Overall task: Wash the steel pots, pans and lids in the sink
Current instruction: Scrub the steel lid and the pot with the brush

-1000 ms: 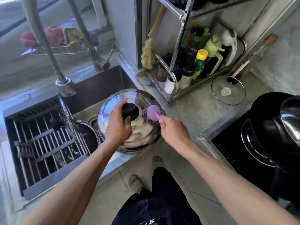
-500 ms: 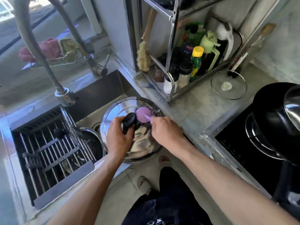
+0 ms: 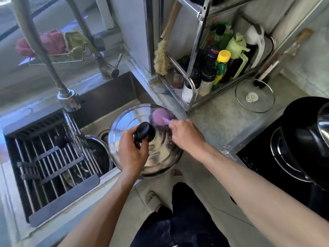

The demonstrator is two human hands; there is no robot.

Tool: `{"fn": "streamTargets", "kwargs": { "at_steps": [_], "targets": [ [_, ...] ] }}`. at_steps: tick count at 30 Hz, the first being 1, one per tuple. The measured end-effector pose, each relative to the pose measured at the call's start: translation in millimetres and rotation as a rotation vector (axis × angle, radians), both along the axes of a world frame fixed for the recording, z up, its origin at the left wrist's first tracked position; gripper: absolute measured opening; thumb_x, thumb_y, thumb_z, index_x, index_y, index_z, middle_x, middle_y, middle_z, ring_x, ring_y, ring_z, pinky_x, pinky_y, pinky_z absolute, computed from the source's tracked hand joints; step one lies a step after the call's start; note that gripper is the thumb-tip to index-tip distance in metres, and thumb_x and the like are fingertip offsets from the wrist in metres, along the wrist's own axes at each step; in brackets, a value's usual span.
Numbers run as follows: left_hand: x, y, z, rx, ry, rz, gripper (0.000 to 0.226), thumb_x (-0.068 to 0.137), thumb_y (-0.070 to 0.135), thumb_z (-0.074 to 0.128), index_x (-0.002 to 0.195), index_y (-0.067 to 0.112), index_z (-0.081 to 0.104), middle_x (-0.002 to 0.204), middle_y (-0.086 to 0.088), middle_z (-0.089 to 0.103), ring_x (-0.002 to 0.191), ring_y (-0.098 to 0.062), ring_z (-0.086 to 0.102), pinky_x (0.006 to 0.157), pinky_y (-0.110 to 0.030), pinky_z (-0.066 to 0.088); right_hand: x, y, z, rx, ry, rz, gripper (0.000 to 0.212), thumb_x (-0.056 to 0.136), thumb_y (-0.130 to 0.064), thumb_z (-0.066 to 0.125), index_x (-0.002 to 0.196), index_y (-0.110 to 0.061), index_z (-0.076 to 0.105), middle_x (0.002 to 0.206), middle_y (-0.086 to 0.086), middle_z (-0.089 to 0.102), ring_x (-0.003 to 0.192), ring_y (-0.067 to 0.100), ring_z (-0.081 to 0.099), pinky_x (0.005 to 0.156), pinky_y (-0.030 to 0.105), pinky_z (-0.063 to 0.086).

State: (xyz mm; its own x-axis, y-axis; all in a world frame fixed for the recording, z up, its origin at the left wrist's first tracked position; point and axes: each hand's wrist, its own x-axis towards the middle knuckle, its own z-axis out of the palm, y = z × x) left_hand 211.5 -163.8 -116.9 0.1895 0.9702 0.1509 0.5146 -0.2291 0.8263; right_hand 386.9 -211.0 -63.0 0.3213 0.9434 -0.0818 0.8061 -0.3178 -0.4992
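A large steel lid (image 3: 156,157) is held tilted over the front right corner of the sink (image 3: 106,97). My left hand (image 3: 131,152) grips its black knob (image 3: 145,133). My right hand (image 3: 185,134) pinches the pink handle of a steel-wool scrubber (image 3: 159,116) and presses it on the lid's upper right part. A steel pot (image 3: 99,154) sits down in the sink left of the lid, partly hidden under a drying rack.
A roll-up drying rack (image 3: 51,157) covers the sink's left half. The faucet head (image 3: 68,98) hangs above it. A bottle rack (image 3: 210,72) and a glass lid (image 3: 254,95) stand on the counter. Black pots (image 3: 302,143) sit on the cooktop at right.
The scrubber has moved from the lid's right rim in toward the knob and back up to the upper right. My left hand keeps its grip on the knob.
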Motion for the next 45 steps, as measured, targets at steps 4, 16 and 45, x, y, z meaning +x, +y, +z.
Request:
{"fn": "streamTargets", "kwargs": {
  "at_steps": [4,16,45],
  "targets": [
    [-0.4,-0.5,0.0,0.032,-0.01,-0.007,0.033,0.085,0.026,0.067,0.116,0.03,0.054,0.102,0.012,0.059,0.093,-0.025,0.064,0.08,-0.04,0.051,3.5,21.5,6.8,-0.052,-0.054,0.05,0.027,0.101,-0.017,0.047,0.117,-0.012,0.068,0.095,0.02,0.073,0.076,0.04,0.066,0.058,0.039,0.043],
    [-1.6,0.6,-1.5,0.033,-0.019,-0.003,0.039,0.089,0.021,0.075,0.112,0.04,0.051,0.1,0.015,0.061,0.092,-0.025,0.066,0.082,-0.053,0.054,5.5,13.5,7.1,-0.005,-0.083,0.013,0.033,0.103,-0.027,0.044,0.132,-0.032,0.058,0.083,0.014,0.068,0.077,0.038,0.064,0.064,0.043,0.049],
    [-4.5,5.2,-10.8,0.019,-0.006,-0.009,0.037,0.085,0.026,0.066,0.117,0.037,0.051,0.103,-0.002,0.07,0.09,-0.03,0.067,0.081,-0.054,0.055,10.2,60.8,12.4,-0.181,-0.039,0.143,0.025,0.101,-0.027,0.045,0.113,-0.019,0.066,0.099,0.014,0.066,0.091,0.032,0.061,0.073,0.04,0.046]
  ]
}}
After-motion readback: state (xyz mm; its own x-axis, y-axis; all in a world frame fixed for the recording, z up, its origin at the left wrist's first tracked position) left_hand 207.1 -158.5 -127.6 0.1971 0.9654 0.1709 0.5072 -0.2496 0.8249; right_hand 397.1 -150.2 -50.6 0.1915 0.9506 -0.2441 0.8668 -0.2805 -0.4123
